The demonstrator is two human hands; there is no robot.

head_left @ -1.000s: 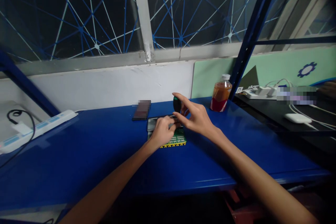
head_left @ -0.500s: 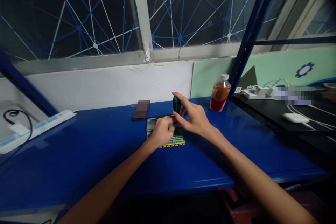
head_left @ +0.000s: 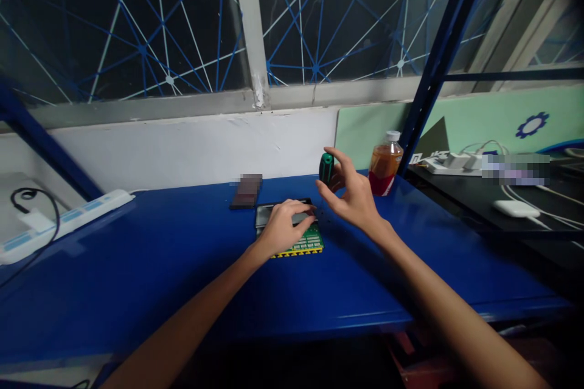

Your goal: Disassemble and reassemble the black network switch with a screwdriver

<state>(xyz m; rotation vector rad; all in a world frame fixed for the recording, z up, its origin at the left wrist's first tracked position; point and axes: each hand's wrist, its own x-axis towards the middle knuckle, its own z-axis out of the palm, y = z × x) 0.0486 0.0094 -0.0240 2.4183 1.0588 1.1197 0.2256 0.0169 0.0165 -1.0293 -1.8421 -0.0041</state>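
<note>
My right hand holds a screwdriver by its green and black handle. The handle stands roughly upright, above and to the right of the device; its shaft is hard to make out. My left hand lies over an electronic device with a green circuit board, a dark-framed grey panel at the back and a yellow toothed front edge. The left fingers and thumb curve toward each other at the device's right side, pressing on it. Small dark specks, perhaps screws, lie on the table just right of it.
A dark flat phone-like object lies behind the device on the blue table. A drink bottle stands at the back right. A power strip runs along the left; chargers and cables lie on the black table at right.
My right hand has lifted the screwdriver up and to the right, away from the device. The left hand has stayed on the device, now more fully visible.
</note>
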